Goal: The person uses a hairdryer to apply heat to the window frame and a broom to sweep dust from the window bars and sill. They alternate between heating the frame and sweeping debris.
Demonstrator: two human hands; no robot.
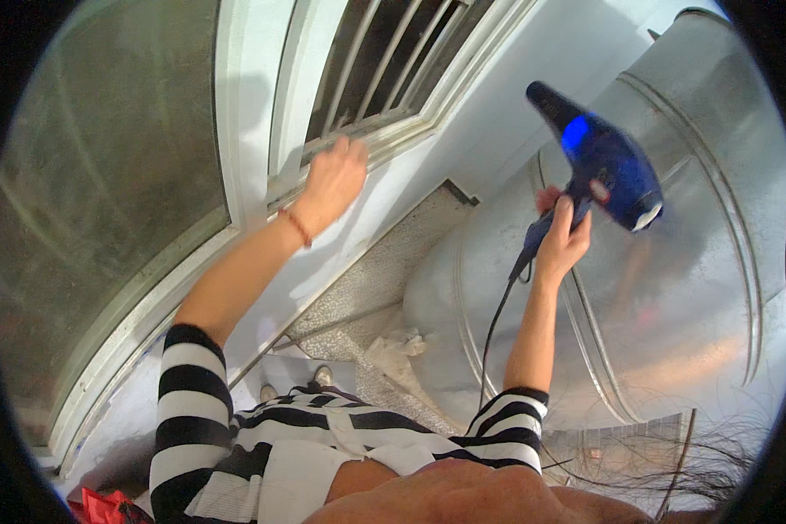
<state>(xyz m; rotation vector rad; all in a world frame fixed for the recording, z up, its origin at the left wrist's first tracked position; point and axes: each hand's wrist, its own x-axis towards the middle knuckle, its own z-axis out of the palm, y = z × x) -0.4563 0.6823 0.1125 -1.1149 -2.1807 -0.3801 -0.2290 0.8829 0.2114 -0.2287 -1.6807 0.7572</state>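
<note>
A dark blue hair dryer (619, 164) is in my right hand (563, 242), which grips it by the handle. Its black nozzle (547, 103) points up and left, and a blue light glows behind it. The black cord (491, 340) hangs from the handle towards my body. Over the lower track of the window frame (393, 152), my left hand (334, 177) is raised with its fingers curled. The hand's back faces me, so whether it holds something or touches the frame is hidden.
A large, ribbed metal tank (668, 275) fills the right side. Left is a window pane (118, 144); window bars (367, 62) stand beyond the opening. A pale crumpled bag (396, 350) lies on the speckled floor (399, 242) beside the tank. Something red (108, 507) shows at lower left.
</note>
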